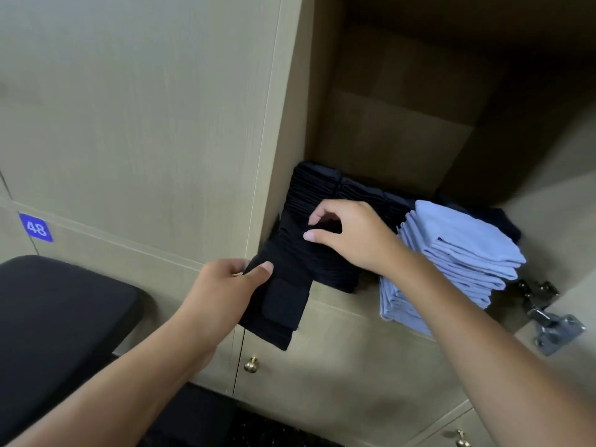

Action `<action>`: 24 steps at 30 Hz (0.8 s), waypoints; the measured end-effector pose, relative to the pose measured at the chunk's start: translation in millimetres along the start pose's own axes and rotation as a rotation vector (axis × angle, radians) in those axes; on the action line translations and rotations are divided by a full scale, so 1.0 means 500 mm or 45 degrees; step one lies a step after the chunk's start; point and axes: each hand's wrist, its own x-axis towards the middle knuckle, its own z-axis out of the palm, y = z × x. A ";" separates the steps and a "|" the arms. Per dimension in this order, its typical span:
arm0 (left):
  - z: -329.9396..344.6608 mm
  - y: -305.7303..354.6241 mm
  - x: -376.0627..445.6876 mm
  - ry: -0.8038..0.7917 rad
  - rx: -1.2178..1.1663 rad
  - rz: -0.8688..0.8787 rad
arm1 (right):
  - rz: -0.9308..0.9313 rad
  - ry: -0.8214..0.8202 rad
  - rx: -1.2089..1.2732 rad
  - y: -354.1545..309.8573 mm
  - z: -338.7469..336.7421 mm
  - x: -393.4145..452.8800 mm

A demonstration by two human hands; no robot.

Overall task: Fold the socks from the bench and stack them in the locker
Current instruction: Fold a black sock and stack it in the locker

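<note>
Black folded socks, pinched at the corner by your left hand, overhang the locker shelf edge beside the black stack, where your right hand hovers loosely curled, holding nothing, so a careless push could topple that stack or unfold the pair.

Two bare forearms in view, no sleeves visible. Left hand and right hand: no rings, watches, gloves or markings. Fingernails short, unpainted.
</note>
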 end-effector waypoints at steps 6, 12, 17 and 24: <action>-0.008 0.021 -0.006 -0.058 -0.189 0.026 | 0.089 0.029 0.497 -0.065 0.003 -0.113; -0.009 0.027 -0.018 -0.055 -0.308 0.072 | 0.362 -0.077 0.881 -0.092 0.020 -0.158; -0.010 0.032 -0.017 -0.078 -0.354 0.081 | 0.363 -0.030 1.070 -0.097 0.034 -0.154; -0.016 0.028 0.010 0.112 -0.307 0.071 | 0.281 0.220 0.897 -0.091 0.021 -0.139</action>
